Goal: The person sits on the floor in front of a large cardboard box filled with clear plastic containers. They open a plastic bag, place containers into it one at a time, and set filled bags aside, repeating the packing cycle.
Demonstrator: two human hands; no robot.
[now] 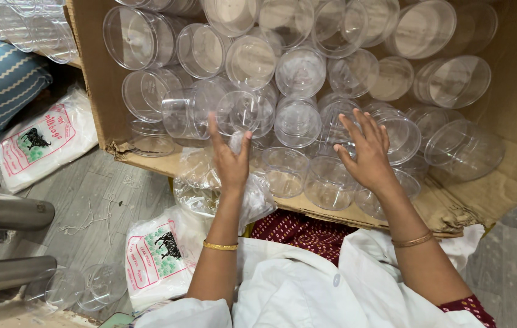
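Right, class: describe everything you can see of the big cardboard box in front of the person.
The cardboard box is brown and worn, lying open towards the camera on a grey floor. Its front flap is frayed and creased. It is packed with clear plastic round containers, lying at many angles. The left hand and right hand reach into it, over the containers at the front.
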